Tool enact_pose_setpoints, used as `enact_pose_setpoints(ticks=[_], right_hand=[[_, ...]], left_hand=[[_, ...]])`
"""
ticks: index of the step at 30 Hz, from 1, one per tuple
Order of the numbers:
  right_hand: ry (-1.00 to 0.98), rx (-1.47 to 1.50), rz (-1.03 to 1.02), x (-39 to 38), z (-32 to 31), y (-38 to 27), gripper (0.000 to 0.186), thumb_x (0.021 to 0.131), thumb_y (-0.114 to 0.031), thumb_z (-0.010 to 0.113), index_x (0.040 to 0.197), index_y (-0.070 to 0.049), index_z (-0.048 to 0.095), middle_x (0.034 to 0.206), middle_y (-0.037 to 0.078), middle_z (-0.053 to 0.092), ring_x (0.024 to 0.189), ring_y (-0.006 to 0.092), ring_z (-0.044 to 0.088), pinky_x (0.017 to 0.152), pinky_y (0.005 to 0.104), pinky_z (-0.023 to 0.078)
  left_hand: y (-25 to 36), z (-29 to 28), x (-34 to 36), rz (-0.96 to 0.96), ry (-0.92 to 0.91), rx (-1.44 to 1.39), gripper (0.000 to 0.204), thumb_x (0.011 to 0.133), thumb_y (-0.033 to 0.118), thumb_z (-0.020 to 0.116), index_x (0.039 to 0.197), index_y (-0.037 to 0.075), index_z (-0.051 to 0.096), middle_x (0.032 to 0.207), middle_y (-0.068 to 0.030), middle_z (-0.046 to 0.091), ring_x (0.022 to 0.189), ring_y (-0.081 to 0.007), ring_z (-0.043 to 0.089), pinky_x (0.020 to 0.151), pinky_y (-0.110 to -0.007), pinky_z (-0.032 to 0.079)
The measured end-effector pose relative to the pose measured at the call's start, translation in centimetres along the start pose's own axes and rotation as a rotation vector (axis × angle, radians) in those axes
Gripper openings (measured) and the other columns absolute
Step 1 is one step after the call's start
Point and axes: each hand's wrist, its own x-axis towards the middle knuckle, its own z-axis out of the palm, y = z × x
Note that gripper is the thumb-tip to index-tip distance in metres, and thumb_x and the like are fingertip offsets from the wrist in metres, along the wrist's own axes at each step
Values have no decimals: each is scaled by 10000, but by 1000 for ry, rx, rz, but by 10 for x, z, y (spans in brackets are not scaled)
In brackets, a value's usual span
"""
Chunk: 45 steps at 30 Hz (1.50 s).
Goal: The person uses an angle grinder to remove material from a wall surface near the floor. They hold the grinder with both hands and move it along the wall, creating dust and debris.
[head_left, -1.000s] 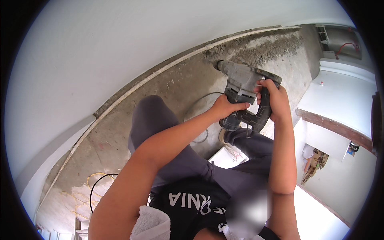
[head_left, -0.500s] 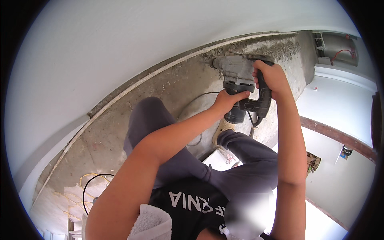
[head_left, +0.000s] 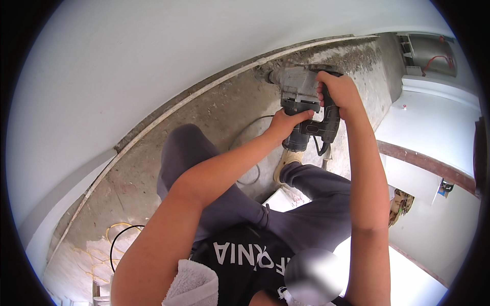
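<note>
A grey and black rotary hammer (head_left: 300,83) lies on its side just above the concrete floor, its nose (head_left: 272,76) pointing left at the broken strip beside the wall. My right hand (head_left: 341,96) is closed around its black rear handle. My left hand (head_left: 287,124) wraps the black motor housing, thumb lying across it toward the handle. The bit is barely visible; dust and rubble surround the spot at the nose. From the handle's lower end a black cord (head_left: 322,148) hangs down.
A pale pipe-like strip (head_left: 204,92) follows the white wall's foot (head_left: 127,76). Loose rubble (head_left: 357,53) lies beyond the tool. My bent knee (head_left: 186,145) and a tan shoe (head_left: 287,160) are close by. Yellow and black cables (head_left: 116,234) lie at lower left.
The rotary hammer and both hands have shifted slightly left and up in view. The surroundings have shifted a little too. Both grips stay the same.
</note>
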Motion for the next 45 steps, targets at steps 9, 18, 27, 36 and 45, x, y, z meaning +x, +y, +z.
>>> enact_pose_setpoints(ticks=[9, 18, 27, 36, 45], right_hand=[[-25, 38, 21, 4, -11, 14, 220, 801, -191, 686, 768, 24, 654, 704, 93, 635, 565, 178, 604, 511, 322, 495], [20, 47, 49, -9, -8, 31, 216, 805, -173, 676, 757, 36, 650, 689, 94, 629, 540, 177, 594, 499, 321, 490], [56, 61, -14, -14, 5, 32, 307, 810, -203, 656, 661, 65, 646, 598, 121, 621, 493, 206, 596, 476, 345, 472], [62, -4, -54, -21, 13, 32, 331, 811, -213, 638, 604, 45, 645, 544, 105, 614, 471, 198, 592, 485, 343, 457], [79, 30, 23, -28, 17, 49, 270, 819, -189, 656, 692, 49, 644, 627, 98, 622, 513, 184, 595, 487, 327, 484]], left_hand=[[-9, 1, 6, -8, 0, 57, 452, 788, 339, 866, 1062, 19, 705, 975, -56, 739, 862, -125, 690, 785, -274, 540], [-24, -7, 0, -13, -12, 98, 471, 779, 347, 867, 1085, 28, 705, 1013, -65, 733, 889, -135, 688, 813, -283, 531], [-23, -15, -4, 58, -43, 74, 480, 788, 332, 863, 1114, 21, 698, 1020, -64, 731, 902, -137, 685, 823, -291, 533], [-29, -24, -2, 13, -55, 120, 402, 854, 275, 810, 1166, 52, 690, 1076, -35, 720, 963, -119, 663, 859, -294, 521], [-46, -40, 1, 68, -108, 189, 357, 860, 223, 804, 1157, 52, 704, 1096, -17, 725, 999, -109, 648, 892, -288, 502]])
